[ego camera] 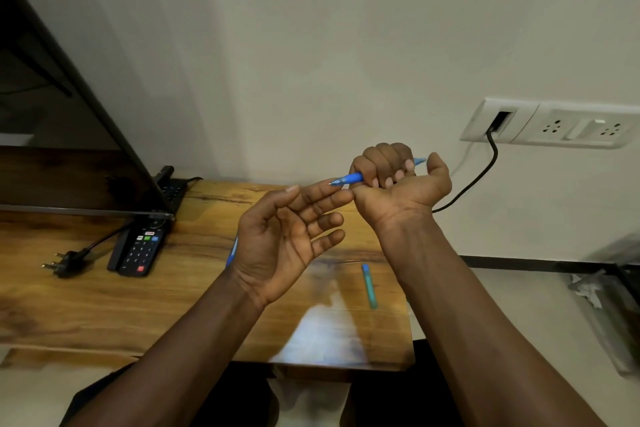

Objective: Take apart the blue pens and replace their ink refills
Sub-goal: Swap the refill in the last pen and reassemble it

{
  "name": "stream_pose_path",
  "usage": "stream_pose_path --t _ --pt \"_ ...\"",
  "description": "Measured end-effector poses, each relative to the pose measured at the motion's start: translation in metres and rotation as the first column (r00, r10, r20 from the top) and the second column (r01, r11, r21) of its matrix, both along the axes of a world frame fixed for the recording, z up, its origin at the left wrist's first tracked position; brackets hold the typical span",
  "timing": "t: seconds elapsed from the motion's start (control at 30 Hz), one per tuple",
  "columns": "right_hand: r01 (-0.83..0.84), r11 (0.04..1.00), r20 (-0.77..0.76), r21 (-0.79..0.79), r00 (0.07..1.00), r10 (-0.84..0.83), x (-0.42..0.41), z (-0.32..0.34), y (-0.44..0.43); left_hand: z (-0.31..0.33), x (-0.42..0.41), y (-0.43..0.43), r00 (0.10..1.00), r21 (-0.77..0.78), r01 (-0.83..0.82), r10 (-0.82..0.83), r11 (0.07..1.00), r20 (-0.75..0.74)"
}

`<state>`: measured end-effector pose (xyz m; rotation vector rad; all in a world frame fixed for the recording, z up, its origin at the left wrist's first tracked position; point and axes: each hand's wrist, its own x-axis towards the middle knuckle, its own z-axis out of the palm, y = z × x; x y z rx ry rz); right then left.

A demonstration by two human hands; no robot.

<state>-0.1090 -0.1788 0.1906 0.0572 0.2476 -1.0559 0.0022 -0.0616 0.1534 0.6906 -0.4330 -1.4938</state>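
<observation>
Centre of the frame, above the desk (104, 305): right grip (391, 170) curled into a fist round a blue pen (351, 179), writing tip pointing left, rear end poking out on the thumb side. Just below and to the left: left grip (284, 239) palm up, fingers loosely spread, holding nothing, fingertips (341, 196) right beside the pen's tip; contact impossible to tell. Flat on the desk, lower right of centre: a teal-blue pen piece (370, 286). Behind the left wrist: another blue pen part (232, 253), mostly hidden. Left side of the frame: black remote (140, 251), loose plug (65, 263), tilted dark screen (52, 114). Upper right: white wall socket (554, 125) with black cable (481, 177).
</observation>
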Motion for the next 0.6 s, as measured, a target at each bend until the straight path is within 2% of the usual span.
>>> stream_pose_path --t 0.23,0.6 --pt "0.026 1.000 -0.089 0.003 0.996 -0.025 0.0004 0.0029 0.0010 -0.0023 -0.0012 -0.0018 1.000 0.027 -0.020 0.020 0.999 0.011" --pt "0.043 0.999 -0.098 0.020 0.994 -0.041 -0.0004 0.0027 -0.0005 -0.0041 -0.0055 -0.0038 0.998 0.035 -0.057 0.056 0.998 0.023"
